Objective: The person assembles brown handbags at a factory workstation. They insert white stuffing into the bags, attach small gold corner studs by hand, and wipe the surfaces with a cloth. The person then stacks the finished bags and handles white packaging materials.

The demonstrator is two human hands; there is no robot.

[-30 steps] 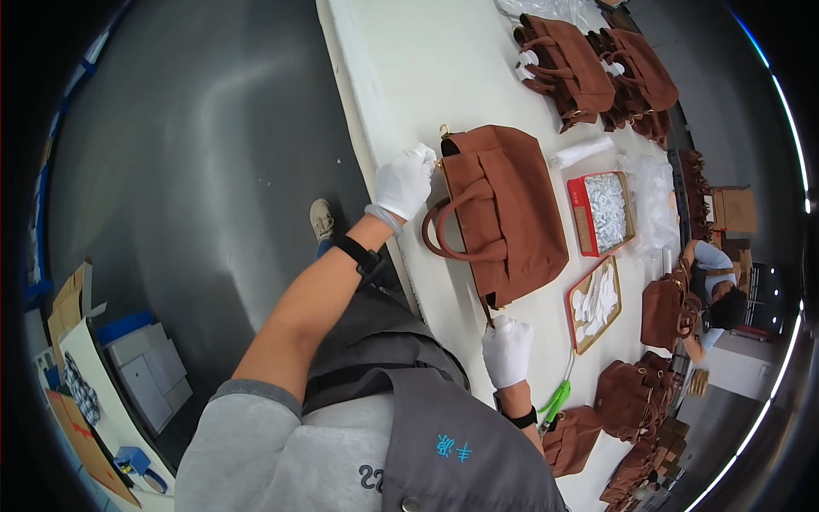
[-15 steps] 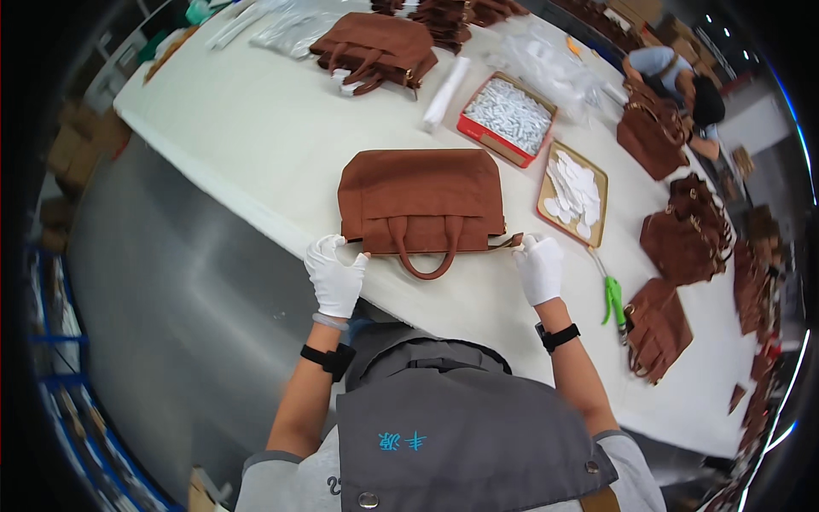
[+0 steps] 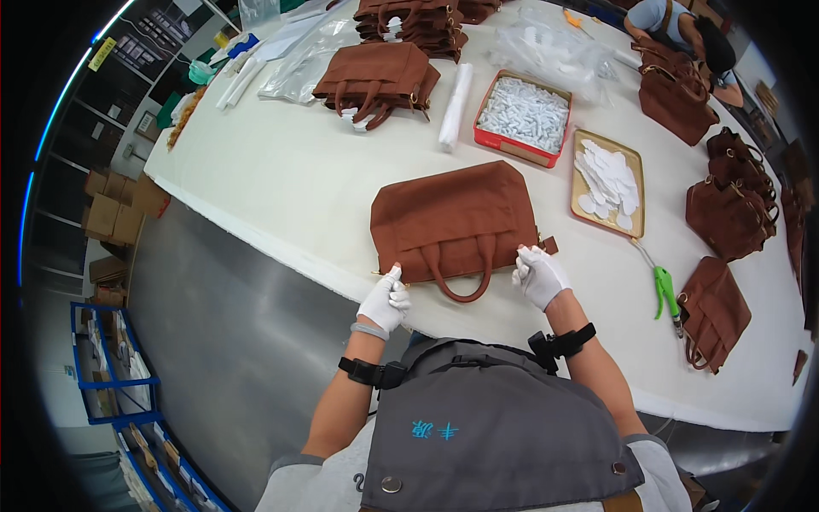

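Bag [image 3: 452, 213] laid flat, not yet released

It lies on the white table [image 3: 299, 188], handles [image 3: 461, 294] toward the near edge. Left hand [image 3: 386, 300] and right hand [image 3: 543, 278] have fingers pinched on its 2 near corners.

glossy grey floor [image 3: 247, 299] | blue-framed shelves [image 3: 117, 385] left | white table [image 3: 239, 154]

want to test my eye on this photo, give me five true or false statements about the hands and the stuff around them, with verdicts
1. The left hand touches the brown bag. True.
2. The right hand is bare. False: it is gloved in white.
3. The handle loops toward the grey apron. True.
4. The green tool lies left of the brown bag. False: it lies to the right.
5. The red box is empty. False: small pale pieces fill it.
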